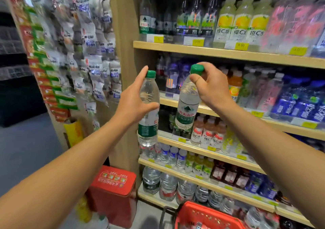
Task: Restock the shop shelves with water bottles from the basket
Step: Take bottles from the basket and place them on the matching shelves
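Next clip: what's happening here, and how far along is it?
A person stands at a drinks shelf with a green-capped water bottle in each hand. The left hand wraps the body of one bottle; the right hand pinches the neck of the other bottle just under its cap. Both bottles are raised in front of the shelves, neither set down yet. Matching bottles stand on the top shelf at far left. The red basket sits on the floor below.
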`<state>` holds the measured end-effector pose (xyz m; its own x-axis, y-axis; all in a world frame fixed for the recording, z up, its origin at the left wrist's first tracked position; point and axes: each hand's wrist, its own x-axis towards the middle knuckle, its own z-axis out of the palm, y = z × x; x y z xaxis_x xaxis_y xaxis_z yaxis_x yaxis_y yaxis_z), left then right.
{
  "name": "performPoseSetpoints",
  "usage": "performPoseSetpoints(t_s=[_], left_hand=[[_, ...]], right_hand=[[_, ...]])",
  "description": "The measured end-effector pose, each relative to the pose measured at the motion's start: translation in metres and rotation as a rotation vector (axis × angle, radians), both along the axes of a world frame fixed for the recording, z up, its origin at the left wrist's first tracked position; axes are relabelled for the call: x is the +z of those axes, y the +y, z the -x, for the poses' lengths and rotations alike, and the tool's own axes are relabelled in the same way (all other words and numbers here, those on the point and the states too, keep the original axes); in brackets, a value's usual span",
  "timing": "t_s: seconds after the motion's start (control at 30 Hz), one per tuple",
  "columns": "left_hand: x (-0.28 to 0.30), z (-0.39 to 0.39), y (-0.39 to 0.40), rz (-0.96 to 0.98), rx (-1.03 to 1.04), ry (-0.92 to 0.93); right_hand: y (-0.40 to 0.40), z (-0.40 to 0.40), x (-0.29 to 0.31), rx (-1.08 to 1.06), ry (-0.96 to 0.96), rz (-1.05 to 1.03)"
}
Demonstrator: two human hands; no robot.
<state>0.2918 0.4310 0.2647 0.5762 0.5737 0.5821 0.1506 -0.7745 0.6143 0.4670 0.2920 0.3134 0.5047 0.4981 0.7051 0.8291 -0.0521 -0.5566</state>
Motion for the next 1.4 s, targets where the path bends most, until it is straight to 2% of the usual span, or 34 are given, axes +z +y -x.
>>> performPoseSetpoints(t_s=[0.13,0.4,0.73,0.97,1.13,1.4], left_hand=[[0.018,-0.011,0.030,-0.007,0.029,-0.049],[0.058,-0.066,0.095,-0.061,0.021,-0.135],[0.110,-0.122,0.180,-0.109,0.062,-0.260],[0.137,-0.145,0.246,-0.141,-0.019,-0.340],[0.154,-0.153,0.286,-0.170,-0.086,-0.416],[0.163,-0.169,0.325,-0.156,-0.123,-0.430]], right_hand=[[0.028,-0.016,0.017,-0.007,0.041,-0.069],[0.091,-0.061,0.050,0.056,-0.023,-0.216],[0.167,-0.097,0.131,0.118,-0.246,-0.480],[0.246,-0.113,0.167,0.073,-0.370,-0.597],[0.304,-0.123,0.180,0.009,-0.436,-0.572],[0.365,-0.136,0.200,-0.065,-0.332,-0.415]])
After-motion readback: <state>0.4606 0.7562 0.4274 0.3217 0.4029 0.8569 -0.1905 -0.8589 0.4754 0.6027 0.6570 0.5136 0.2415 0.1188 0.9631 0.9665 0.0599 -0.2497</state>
